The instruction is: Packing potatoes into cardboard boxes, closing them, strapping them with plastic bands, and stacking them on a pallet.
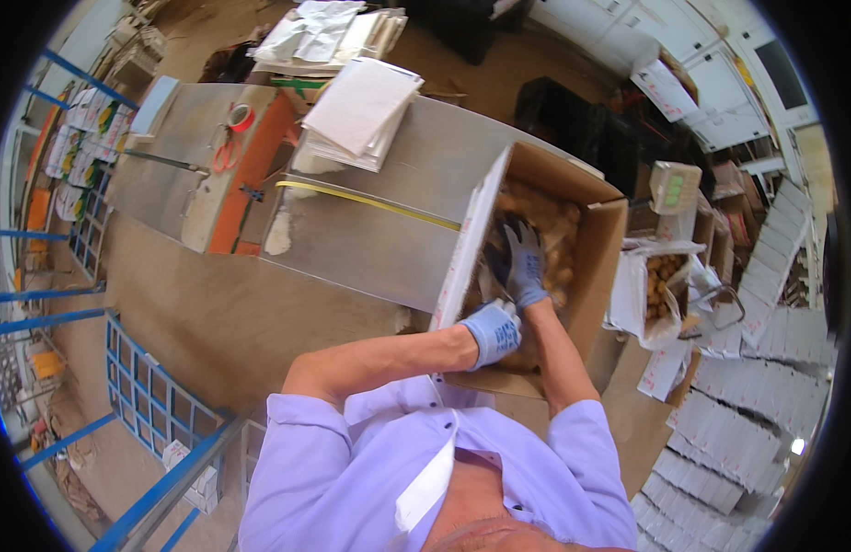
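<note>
An open cardboard box (601, 241) stands in front of me at the end of the metal table. Brown, roundish produce, possibly potatoes (556, 207), lies inside it. My right hand (525, 259), in a grey-blue glove with dark fingertips, reaches into the box with its fingers spread over the contents. My left hand (493, 333), gloved alike, is at the near left side of the box, just below the right hand; its fingers are curled and partly hidden. Something dark and thin lies between the hands, too unclear to name. A yellow strap (370, 201) runs across the metal table (356, 252) to the box.
White sheets or flat pads (363, 114) are stacked on the table. Orange-handled scissors (225, 153) and a red tape roll (241, 118) lie farther left. A lined box of brown produce (660, 286) stands at right, near stacked white cartons (736, 428). Blue metal racks (156, 393) stand lower left.
</note>
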A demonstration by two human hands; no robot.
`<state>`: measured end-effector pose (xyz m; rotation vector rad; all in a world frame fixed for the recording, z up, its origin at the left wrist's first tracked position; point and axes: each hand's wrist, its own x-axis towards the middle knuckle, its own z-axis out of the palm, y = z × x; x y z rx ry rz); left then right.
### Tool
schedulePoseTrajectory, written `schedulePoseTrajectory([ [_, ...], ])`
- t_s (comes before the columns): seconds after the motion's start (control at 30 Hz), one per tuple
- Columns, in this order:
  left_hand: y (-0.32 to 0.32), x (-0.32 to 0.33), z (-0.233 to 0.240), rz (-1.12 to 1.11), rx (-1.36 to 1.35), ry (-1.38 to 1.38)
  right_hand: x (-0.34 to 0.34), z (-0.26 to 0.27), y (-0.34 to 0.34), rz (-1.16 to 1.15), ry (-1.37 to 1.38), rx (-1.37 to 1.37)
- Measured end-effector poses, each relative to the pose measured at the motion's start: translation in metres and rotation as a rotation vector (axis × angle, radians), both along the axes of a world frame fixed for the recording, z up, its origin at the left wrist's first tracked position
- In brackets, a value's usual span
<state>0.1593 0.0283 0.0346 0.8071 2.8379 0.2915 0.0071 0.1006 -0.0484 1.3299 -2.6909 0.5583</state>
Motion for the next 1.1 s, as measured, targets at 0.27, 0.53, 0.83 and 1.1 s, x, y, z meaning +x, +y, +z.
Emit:
schedulePoseTrajectory([
  [0.27, -0.21, -0.062, 0.01, 0.594, 0.512, 0.389, -0.003, -0.009, -0.005, -0.05, 0.032, 0.05],
  [0.53, -0.388, -0.084, -0.115, 1.152, -0.214, 0.152, 0.0, 0.006, -0.009, -0.057, 0.041, 0.074],
  [0.83, -0.427, -0.094, -0.163, 1.254, -0.02, 0.159, -0.001, 0.0, -0.005, -0.038, 0.034, 0.05],
  [1.1, -0.386, -0.079, -0.128, 1.227, -0.09, 0.068, -0.004, -0.004, -0.012, -0.057, 0.071, 0.012],
])
